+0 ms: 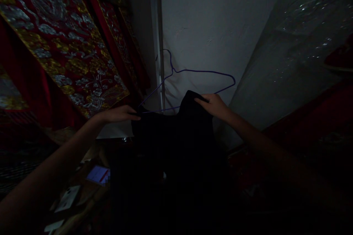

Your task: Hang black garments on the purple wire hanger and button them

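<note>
Dim picture on my feed, so I'm calling only what I can make out. Both arms are up in front of me. My right hand (213,105) is clamped on the top edge of a black cloth garment (176,143), fingers curled over a raised fold of it. My left hand (121,114) reaches in flat, fingers stretched out together, tips touching the garment's left upper corner. I cannot tell whether they pinch the cloth or only rest on it.

The garment hangs down between my two hands, dark and shapeless below them, its lower part lost in shadow. Just behind and above it sits a thin purple wire hanger (204,71), tilted, hook up and to the left. Its lower wire runs behind the garment's top edge, and its left end meets the cloth right by my left fingertips.

To the left hang red fabric panels with gold and silver embroidery (63,44), slanting across the view. Straight ahead is a plain white wall (215,18) with a pale upright strip (157,25) at its left edge. On the right a clear plastic cover (298,44) glints. Low on the left, beneath my forearm, lie a few small pale cards (67,198).
</note>
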`<action>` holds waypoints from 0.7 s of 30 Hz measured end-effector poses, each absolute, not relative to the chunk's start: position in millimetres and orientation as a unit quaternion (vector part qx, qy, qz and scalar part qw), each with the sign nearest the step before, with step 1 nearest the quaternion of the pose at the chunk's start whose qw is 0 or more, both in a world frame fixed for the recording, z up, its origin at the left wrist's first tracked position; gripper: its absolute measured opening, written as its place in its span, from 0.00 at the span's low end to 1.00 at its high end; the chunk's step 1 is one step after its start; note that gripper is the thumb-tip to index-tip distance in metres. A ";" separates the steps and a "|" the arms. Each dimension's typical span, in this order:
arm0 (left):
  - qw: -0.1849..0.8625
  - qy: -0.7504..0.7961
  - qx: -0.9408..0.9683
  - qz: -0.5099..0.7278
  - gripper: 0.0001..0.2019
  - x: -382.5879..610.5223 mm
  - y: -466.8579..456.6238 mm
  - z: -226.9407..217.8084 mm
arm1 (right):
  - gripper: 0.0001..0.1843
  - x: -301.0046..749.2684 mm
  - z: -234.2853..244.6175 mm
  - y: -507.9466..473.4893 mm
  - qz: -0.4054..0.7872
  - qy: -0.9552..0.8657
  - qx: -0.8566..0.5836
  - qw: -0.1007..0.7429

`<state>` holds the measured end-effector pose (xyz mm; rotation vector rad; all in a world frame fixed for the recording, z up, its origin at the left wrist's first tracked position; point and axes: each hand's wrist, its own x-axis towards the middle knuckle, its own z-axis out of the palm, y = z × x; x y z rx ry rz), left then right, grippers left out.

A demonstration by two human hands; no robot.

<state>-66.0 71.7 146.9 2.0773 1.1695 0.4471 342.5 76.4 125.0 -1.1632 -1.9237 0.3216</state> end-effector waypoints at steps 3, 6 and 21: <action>0.279 0.419 0.820 0.274 0.12 -57.6 74.3 170.1 | 0.25 336.7 121.7 74.6 0.158 -0.756 -0.471 0.427; 0.229 0.360 0.827 0.366 0.10 -34.2 74.4 184.0 | 0.24 321.6 116.1 65.1 0.201 -0.761 -0.442 0.431; 0.095 0.379 0.839 0.379 0.23 -34.6 69.1 209.1 | 0.20 409.0 174.6 97.9 0.356 -0.631 -0.534 0.437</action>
